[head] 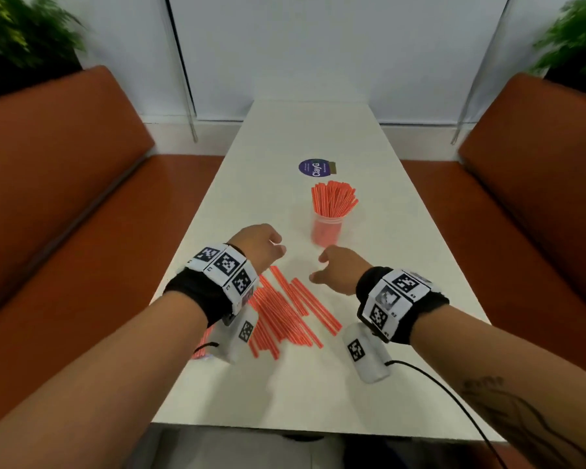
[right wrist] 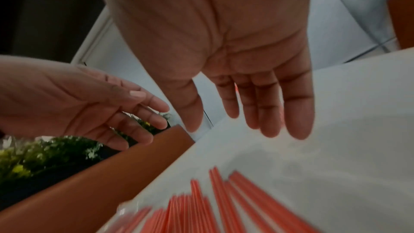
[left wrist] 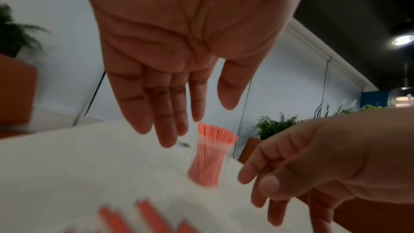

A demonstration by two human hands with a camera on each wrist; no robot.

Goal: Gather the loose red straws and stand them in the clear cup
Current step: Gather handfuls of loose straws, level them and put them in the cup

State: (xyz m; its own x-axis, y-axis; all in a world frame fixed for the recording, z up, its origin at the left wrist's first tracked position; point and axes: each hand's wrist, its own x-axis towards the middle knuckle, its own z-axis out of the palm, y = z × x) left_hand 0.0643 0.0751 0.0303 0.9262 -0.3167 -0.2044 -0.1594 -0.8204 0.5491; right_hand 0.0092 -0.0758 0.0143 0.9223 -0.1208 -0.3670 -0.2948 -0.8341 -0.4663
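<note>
In the head view, a long white table point(head: 318, 384) is seen running away toward 12 o'clock between two orange benches point(head: 65, 184). The clear cup point(head: 326, 229) is stood upright on the table just past the hands, packed with upright red straws point(head: 334, 198). A pile of loose red straws point(head: 285, 316) is laid flat on the table at 6 o'clock from the cup, partly covered by the left wrist. The left hand point(head: 257, 247) is held over the far end of that pile, at about 8 o'clock from the cup, and nothing is gripped in it. The right hand point(head: 339, 267) is held at 6 o'clock from the cup, near it but apart, likewise holding nothing. A round purple sticker point(head: 313, 168) is seen at 12 o'clock from the cup. In the left wrist view, the left hand point(left wrist: 179, 50) is shown with fingers extended and close together, palm bare; the cup point(left wrist: 209, 159) is seen blurred beyond the fingertips, and the right hand point(left wrist: 325, 162) is seen at 4 o'clock with fingers loosely bent and nothing held. In the right wrist view, the right hand point(right wrist: 235, 59) is shown spread and unoccupied above the table, the loose straws point(right wrist: 224, 206) are blurred at 6 o'clock, and the left hand point(right wrist: 85, 102) is seen at 9 o'clock, relaxed and holding nothing.
</note>
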